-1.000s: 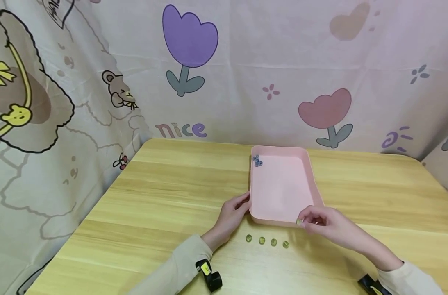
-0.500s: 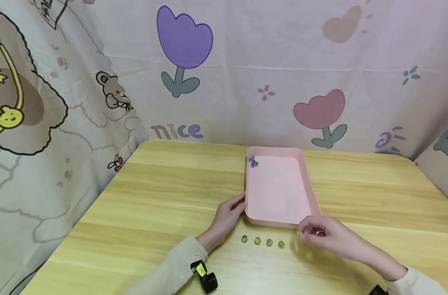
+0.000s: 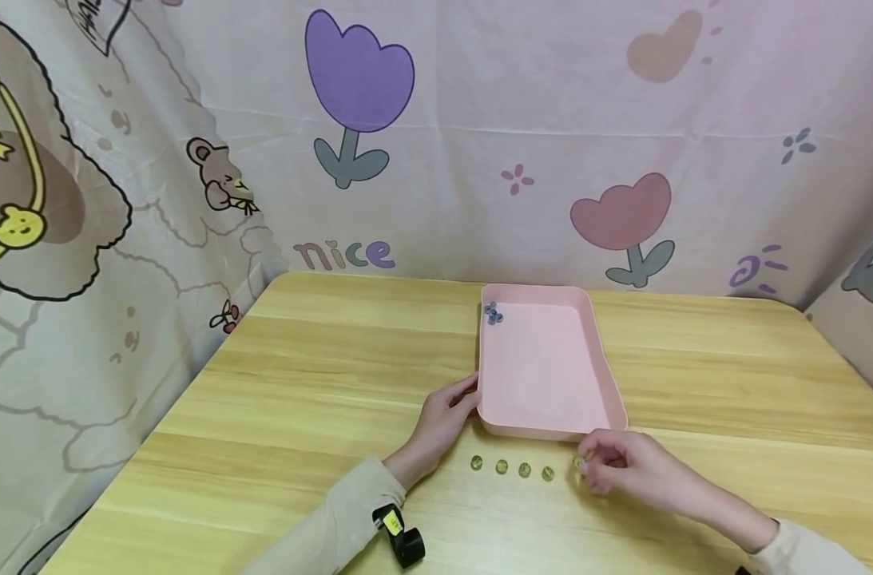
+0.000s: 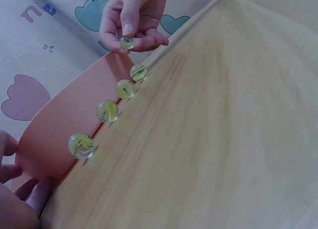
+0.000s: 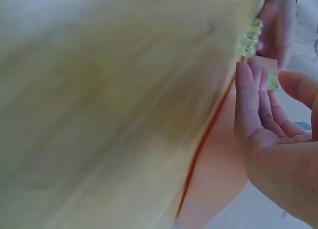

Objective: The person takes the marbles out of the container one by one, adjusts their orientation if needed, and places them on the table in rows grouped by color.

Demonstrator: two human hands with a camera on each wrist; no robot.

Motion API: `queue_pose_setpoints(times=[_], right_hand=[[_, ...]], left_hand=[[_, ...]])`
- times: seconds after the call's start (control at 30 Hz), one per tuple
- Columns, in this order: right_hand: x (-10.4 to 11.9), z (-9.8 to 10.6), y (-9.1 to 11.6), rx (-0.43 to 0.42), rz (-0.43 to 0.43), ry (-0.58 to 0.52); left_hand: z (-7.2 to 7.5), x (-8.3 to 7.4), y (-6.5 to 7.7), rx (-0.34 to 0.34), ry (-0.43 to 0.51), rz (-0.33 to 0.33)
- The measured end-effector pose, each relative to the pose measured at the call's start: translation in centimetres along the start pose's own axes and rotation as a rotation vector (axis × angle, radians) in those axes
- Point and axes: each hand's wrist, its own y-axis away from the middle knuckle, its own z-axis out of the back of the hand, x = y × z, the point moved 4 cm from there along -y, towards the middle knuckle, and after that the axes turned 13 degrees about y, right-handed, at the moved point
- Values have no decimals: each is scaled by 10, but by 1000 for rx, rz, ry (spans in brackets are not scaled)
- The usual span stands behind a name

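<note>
The background is filled by a pale cloth (image 3: 472, 72), on which a purple tulip (image 3: 360, 80) and a red tulip (image 3: 623, 214) are printed. In front of it, a wood-grained worktop (image 3: 350, 351) is seen. On the worktop a shallow pink tray (image 3: 551, 367) is set, its length pointed toward the cloth. The tray's left wall is touched near its front corner by the left hand (image 3: 439, 419), whose fingers are laid fairly straight against the outside. The right hand (image 3: 640, 467) is held just in front of the tray's near right corner; its thumb and fingers are narrowed, and a clear yellow-green marble (image 3: 578, 462) is pinched between them. On the left wrist a black device (image 3: 402, 537) is worn. Four similar marbles (image 3: 502, 467) are lined up, slightly apart, on the worktop outside the tray's near wall. The pinched one is held near the right end of this row. Inside the tray, toward the far left corner, small blue pieces (image 3: 493, 313) are clustered, their shape too small to be made out.
</note>
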Motion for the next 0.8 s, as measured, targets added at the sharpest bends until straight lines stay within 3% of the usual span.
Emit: queue_pose_setpoints(times=[0.27, 0.57, 0.8], right_hand=[[-6, -6, 3, -11, 21, 77], [-8, -9, 1, 18, 33, 93], [-12, -8, 1, 52, 19, 20]], left_hand=[[-7, -27, 16, -1, -8, -8], [-7, -35, 20, 1, -8, -17], [-2, -11, 5, 2, -10, -8]])
